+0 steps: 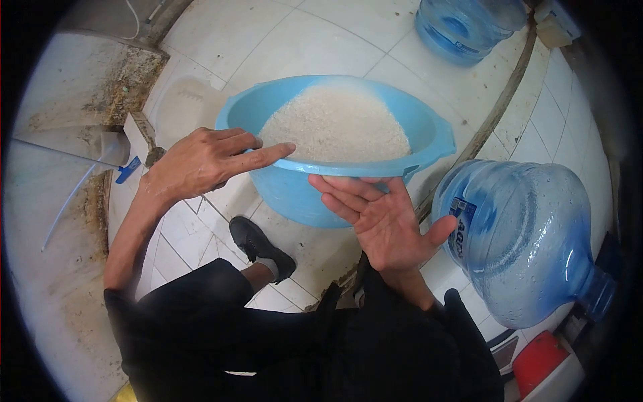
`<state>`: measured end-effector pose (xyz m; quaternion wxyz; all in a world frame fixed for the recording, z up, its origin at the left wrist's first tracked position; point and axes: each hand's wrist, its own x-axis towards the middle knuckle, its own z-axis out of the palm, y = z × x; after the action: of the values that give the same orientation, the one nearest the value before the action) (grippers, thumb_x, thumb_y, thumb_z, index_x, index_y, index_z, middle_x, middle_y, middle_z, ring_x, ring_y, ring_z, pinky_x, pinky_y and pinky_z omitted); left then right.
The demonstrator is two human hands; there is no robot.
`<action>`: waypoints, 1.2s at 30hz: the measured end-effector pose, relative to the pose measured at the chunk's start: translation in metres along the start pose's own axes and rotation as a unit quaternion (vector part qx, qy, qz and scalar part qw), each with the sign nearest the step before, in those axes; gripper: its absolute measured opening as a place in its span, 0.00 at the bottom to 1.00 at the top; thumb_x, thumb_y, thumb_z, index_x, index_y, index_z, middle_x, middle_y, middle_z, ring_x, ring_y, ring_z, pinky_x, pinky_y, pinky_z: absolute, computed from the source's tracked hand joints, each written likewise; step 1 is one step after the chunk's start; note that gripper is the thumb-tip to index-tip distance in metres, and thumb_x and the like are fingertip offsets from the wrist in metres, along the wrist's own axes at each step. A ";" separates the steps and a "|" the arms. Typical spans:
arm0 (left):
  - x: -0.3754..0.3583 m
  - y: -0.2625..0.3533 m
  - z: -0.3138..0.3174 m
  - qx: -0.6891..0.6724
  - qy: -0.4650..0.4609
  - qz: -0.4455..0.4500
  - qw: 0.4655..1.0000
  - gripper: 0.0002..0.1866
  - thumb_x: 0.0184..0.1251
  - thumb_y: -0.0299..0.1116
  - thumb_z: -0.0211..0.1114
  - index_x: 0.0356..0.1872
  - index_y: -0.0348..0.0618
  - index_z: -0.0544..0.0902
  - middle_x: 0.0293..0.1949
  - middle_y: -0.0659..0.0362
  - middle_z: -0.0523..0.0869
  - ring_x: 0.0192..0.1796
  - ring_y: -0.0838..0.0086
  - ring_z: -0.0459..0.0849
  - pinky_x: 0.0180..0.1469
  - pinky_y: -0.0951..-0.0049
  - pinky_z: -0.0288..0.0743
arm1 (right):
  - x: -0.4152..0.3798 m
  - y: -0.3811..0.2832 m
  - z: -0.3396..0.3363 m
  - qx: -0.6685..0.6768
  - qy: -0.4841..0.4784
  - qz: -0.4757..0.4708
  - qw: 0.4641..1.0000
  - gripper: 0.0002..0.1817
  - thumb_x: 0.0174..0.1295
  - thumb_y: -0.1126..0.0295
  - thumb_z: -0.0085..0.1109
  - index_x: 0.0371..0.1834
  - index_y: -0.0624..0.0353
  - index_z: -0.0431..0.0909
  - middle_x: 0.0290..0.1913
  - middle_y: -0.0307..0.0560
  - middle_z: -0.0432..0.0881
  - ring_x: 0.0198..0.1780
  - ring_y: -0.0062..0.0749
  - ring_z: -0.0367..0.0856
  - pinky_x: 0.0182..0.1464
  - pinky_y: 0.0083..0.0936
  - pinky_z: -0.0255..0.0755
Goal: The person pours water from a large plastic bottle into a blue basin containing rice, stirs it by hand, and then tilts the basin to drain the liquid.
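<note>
A light blue plastic basin (288,187) sits in front of me, with a mound of white, rice-like grains (335,124) inside it. My left hand (204,161) is at its near left rim, palm down and empty. The index finger reaches out along the rim while the other fingers bend a little. Under the near right part of the rim is my right hand (388,224), palm up and open, its fingertips right at the basin's edge and the thumb spread to the right.
A large blue water bottle (522,234) lies on its side at the right, and another bottle (462,33) stands behind. A blue-headed scraper (127,170) is at the left. My black shoe (261,248) is on the tiled floor. A red object (539,362) shows at the lower right.
</note>
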<state>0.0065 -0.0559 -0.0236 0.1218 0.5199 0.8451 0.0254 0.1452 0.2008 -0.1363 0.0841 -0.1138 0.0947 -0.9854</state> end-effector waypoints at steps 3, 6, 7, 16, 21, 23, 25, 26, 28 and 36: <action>-0.003 0.000 0.002 0.002 0.004 0.002 1.000 0.45 0.55 0.13 0.68 0.73 0.67 0.72 0.38 0.57 0.91 0.37 0.65 0.90 0.41 0.65 0.89 | -0.001 0.000 0.003 -0.025 0.024 0.014 0.999 0.71 0.49 0.13 0.45 0.81 0.62 0.46 0.76 0.73 0.60 0.77 0.84 0.45 0.81 0.62 0.40; -0.004 0.001 0.003 0.002 0.001 0.000 1.000 0.45 0.56 0.14 0.68 0.74 0.68 0.72 0.39 0.58 0.91 0.37 0.65 0.90 0.41 0.66 0.89 | 0.001 0.002 0.006 0.010 0.007 -0.003 1.000 0.70 0.49 0.13 0.45 0.82 0.61 0.45 0.76 0.75 0.59 0.77 0.85 0.46 0.81 0.61 0.41; -0.005 0.000 0.003 0.003 -0.004 -0.002 1.000 0.45 0.56 0.14 0.68 0.74 0.68 0.71 0.39 0.58 0.91 0.38 0.65 0.90 0.41 0.66 0.89 | 0.002 0.000 0.010 -0.040 0.027 0.011 0.999 0.69 0.51 0.14 0.43 0.81 0.60 0.40 0.76 0.76 0.60 0.76 0.80 0.53 0.80 0.62 0.45; -0.006 0.001 0.003 0.015 0.000 -0.004 1.000 0.43 0.57 0.16 0.68 0.74 0.68 0.71 0.40 0.57 0.92 0.37 0.66 0.91 0.40 0.65 0.90 | 0.004 -0.001 0.015 -0.109 0.048 0.034 0.992 0.67 0.54 0.14 0.39 0.80 0.60 0.36 0.74 0.80 0.60 0.75 0.76 0.59 0.79 0.61 0.49; -0.007 0.001 0.004 0.008 -0.009 -0.017 1.000 0.43 0.58 0.15 0.68 0.74 0.69 0.72 0.39 0.57 0.92 0.36 0.66 0.91 0.40 0.65 0.90 | 0.005 -0.002 0.016 -0.105 0.047 0.030 0.993 0.66 0.55 0.15 0.39 0.80 0.60 0.37 0.74 0.80 0.61 0.75 0.76 0.59 0.79 0.61 0.49; -0.005 0.000 0.003 0.004 -0.005 -0.017 1.000 0.44 0.58 0.15 0.68 0.74 0.69 0.72 0.39 0.57 0.92 0.35 0.65 0.91 0.39 0.65 0.90 | 0.007 -0.002 0.017 -0.110 0.045 0.031 0.992 0.65 0.55 0.15 0.39 0.80 0.60 0.38 0.74 0.80 0.61 0.75 0.77 0.59 0.79 0.62 0.49; -0.005 0.001 0.001 0.004 -0.017 -0.030 0.999 0.44 0.57 0.14 0.67 0.74 0.69 0.72 0.39 0.57 0.92 0.36 0.65 0.91 0.40 0.66 0.89 | 0.008 -0.002 0.016 -0.109 0.045 0.029 0.993 0.65 0.55 0.15 0.39 0.79 0.60 0.38 0.74 0.80 0.61 0.75 0.77 0.59 0.79 0.62 0.48; -0.004 0.000 0.002 0.004 -0.017 -0.030 0.999 0.44 0.57 0.14 0.67 0.74 0.69 0.72 0.39 0.57 0.92 0.36 0.65 0.91 0.40 0.66 0.89 | 0.008 -0.002 0.016 -0.107 0.044 0.028 0.993 0.65 0.55 0.15 0.39 0.79 0.60 0.39 0.74 0.80 0.61 0.75 0.77 0.59 0.79 0.62 0.48; -0.004 -0.002 0.003 -0.005 -0.009 -0.030 1.000 0.45 0.56 0.13 0.66 0.74 0.70 0.72 0.39 0.57 0.92 0.37 0.65 0.91 0.40 0.66 0.89 | 0.010 0.000 0.017 -0.098 0.046 0.023 0.994 0.64 0.55 0.15 0.40 0.79 0.60 0.39 0.74 0.80 0.61 0.75 0.77 0.59 0.79 0.62 0.48; -0.002 -0.002 0.000 -0.010 -0.022 -0.040 0.999 0.44 0.56 0.14 0.66 0.73 0.70 0.72 0.41 0.57 0.92 0.39 0.65 0.92 0.42 0.64 0.90 | 0.011 -0.001 0.016 -0.096 0.049 0.021 0.994 0.65 0.55 0.16 0.40 0.79 0.60 0.38 0.73 0.81 0.61 0.75 0.77 0.59 0.79 0.63 0.48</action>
<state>0.0060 -0.0585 -0.0238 0.1465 0.4847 0.8621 0.0176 0.1379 0.1968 -0.1186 0.0884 -0.0710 0.1953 -0.9742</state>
